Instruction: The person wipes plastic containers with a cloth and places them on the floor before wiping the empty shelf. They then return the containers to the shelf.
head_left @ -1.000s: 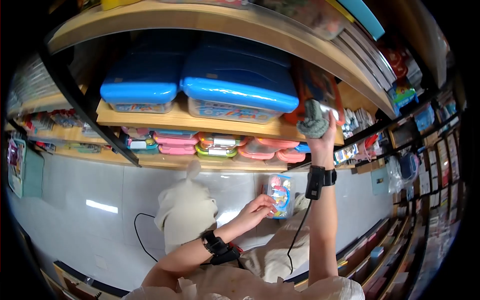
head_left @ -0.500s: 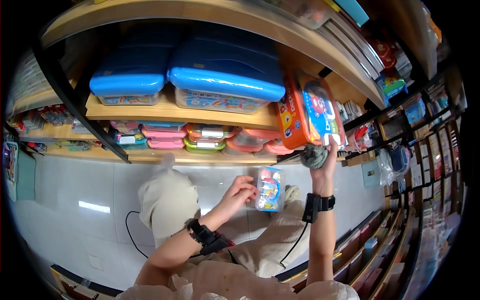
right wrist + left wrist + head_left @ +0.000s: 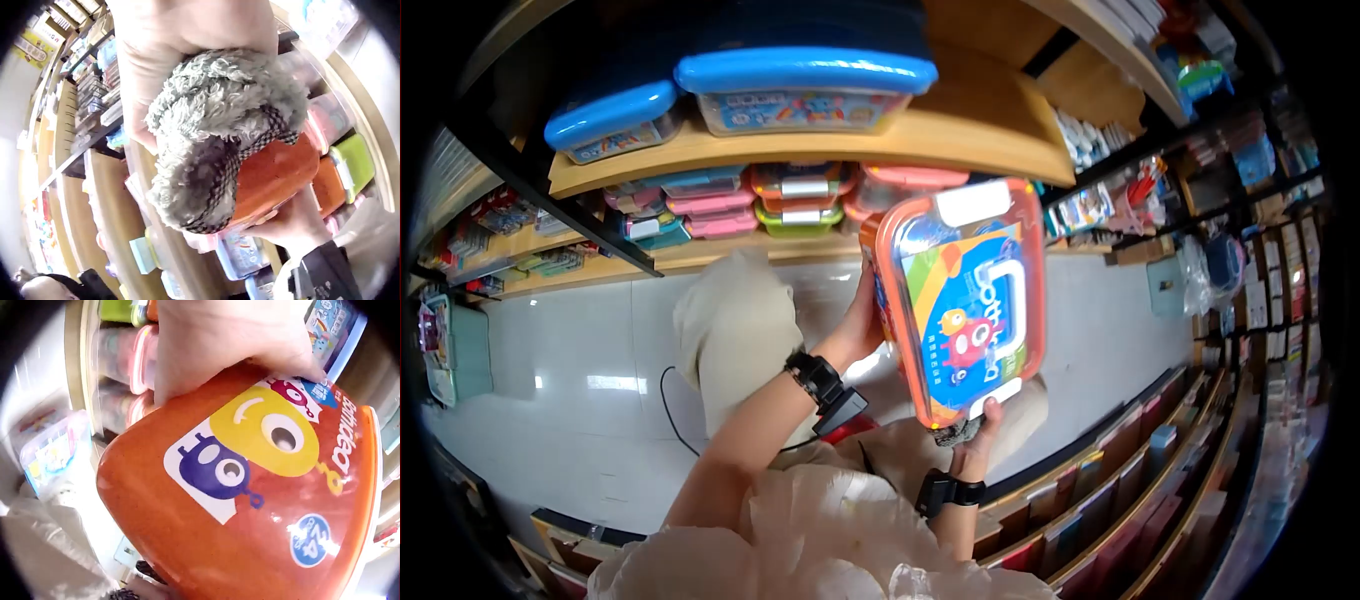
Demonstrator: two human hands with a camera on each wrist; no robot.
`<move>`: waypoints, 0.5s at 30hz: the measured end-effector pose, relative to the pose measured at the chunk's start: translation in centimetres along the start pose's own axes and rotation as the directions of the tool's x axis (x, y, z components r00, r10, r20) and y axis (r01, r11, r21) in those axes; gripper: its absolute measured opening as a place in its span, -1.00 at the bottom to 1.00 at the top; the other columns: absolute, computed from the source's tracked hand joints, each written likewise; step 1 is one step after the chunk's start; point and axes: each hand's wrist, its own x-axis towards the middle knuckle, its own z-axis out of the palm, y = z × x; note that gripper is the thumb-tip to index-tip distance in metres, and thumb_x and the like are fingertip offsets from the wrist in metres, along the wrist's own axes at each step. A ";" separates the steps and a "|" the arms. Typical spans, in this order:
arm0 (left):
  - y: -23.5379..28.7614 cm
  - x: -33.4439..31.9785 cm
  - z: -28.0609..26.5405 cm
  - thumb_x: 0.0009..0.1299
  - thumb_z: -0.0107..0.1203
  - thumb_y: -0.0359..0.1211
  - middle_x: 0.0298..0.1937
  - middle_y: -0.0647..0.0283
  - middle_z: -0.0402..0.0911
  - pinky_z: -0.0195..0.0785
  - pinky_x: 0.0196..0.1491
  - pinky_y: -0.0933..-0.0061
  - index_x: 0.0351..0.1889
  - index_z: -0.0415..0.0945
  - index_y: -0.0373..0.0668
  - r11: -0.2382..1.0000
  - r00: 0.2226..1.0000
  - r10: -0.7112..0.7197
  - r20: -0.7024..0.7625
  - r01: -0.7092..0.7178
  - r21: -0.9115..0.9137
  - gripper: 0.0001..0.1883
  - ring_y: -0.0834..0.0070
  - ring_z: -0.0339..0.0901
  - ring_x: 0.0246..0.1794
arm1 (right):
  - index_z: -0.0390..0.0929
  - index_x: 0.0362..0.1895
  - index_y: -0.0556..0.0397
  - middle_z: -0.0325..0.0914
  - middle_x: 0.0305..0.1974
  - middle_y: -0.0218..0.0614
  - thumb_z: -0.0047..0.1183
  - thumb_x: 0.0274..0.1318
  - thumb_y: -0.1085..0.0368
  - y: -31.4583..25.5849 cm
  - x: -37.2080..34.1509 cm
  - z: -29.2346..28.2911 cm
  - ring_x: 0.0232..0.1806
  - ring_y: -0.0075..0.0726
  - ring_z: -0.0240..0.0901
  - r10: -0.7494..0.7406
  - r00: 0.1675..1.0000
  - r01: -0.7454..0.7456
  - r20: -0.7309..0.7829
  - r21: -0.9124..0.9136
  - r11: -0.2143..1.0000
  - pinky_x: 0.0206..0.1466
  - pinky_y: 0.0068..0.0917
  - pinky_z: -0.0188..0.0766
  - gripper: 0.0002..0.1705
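Note:
Both hands hold an orange plastic box (image 3: 945, 330) with a clear lid, white clips and a cartoon-monster print, tilted over the person's lap. The left hand (image 3: 862, 318) grips its left side; in the left wrist view that hand (image 3: 231, 344) spreads over the edge of the orange wall. At the near end the right hand (image 3: 982, 428) has its thumb by the white clip. A grey fluffy cloth (image 3: 219, 119) with checked trim is bunched in the right hand, against the box. Most of the right fingers are hidden behind the cloth.
Blue-lidded bins (image 3: 800, 95) stand on the wooden shelf (image 3: 820, 150), with smaller pink and green boxes (image 3: 800, 215) below. A clear box (image 3: 53, 453) is on the floor side in the left wrist view. Book racks (image 3: 1100, 500) line the right.
The orange box has come off the shelf's right end, down and toward the body. The left hand has moved from beside the clear box to the orange box. The view has tilted down.

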 end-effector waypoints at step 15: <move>2.1 -1.8 2.1 0.29 -0.29 0.24 0.11 0.16 0.37 0.34 0.02 0.38 0.17 0.16 -0.23 0.971 0.988 0.155 -0.014 -0.155 -0.180 -0.24 0.42 0.40 0.02 | 0.36 -0.35 0.06 0.36 -0.40 -0.35 -0.30 0.24 0.01 -13.0 2.4 1.5 -0.32 -0.47 0.29 -0.334 0.910 0.411 0.246 -0.422 0.808 -0.25 -0.57 0.26 -0.61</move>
